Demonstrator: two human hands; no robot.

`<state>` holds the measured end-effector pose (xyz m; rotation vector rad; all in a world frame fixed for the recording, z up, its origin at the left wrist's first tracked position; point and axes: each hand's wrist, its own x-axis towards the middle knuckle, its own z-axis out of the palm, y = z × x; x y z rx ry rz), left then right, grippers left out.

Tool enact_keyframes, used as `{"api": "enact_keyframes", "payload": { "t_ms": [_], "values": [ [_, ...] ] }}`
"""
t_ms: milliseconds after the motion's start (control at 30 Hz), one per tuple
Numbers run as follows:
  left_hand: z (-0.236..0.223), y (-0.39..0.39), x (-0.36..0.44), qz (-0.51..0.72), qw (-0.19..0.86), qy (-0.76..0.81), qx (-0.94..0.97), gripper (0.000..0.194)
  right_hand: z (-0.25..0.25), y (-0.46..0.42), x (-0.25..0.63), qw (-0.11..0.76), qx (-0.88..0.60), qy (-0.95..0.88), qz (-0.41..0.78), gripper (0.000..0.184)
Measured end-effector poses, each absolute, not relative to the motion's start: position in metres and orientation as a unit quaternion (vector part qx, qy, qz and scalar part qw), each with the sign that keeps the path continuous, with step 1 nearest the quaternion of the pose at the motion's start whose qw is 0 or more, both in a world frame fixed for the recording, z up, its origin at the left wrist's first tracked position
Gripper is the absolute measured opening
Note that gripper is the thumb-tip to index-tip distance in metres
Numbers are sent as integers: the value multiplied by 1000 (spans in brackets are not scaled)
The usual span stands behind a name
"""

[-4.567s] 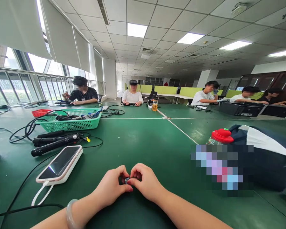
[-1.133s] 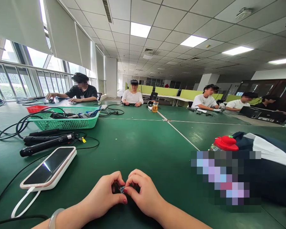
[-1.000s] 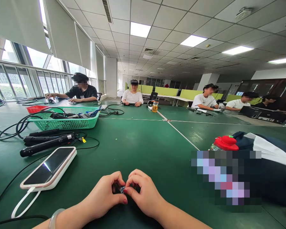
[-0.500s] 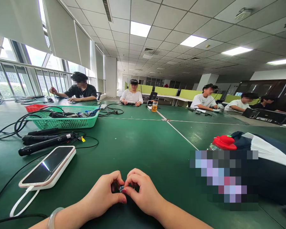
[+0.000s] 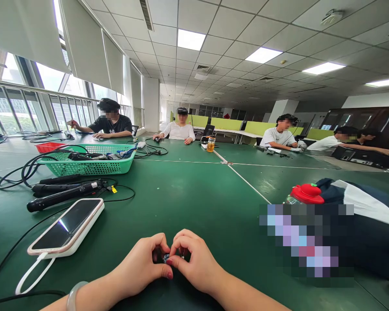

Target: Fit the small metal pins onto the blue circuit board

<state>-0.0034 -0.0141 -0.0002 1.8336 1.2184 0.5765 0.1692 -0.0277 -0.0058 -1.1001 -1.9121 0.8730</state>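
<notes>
My left hand (image 5: 151,259) and my right hand (image 5: 192,261) meet low in the middle of the view, just above the green table (image 5: 181,194). Between their fingertips is a small bluish-grey object (image 5: 166,258), mostly covered by the fingers, so its kind is not clear. Thumb and index finger of the left hand curve around it from one side. The right thumb and fingers pinch at it from the other. A pale bangle (image 5: 75,296) circles my left wrist.
On the left lie a phone (image 5: 68,226) with a white cable, black rod-like devices (image 5: 66,194) and a green basket (image 5: 87,166) of gear. A red-lidded bottle (image 5: 306,194) and dark fabric (image 5: 369,224) are at right. Several people sit around the table.
My hands stay almost in the same place, still pinching the small object. Across the table, one person's hand has shifted left; at far right a person now stretches an arm out.
</notes>
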Motion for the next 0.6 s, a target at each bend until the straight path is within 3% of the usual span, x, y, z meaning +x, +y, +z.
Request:
{"api": "enact_keyframes", "payload": {
  "t_ms": [600],
  "values": [
    [2,-14,-2,217,421,484,736,26,-7,-29,171,361,-427,-758,336,7]
  ]
}}
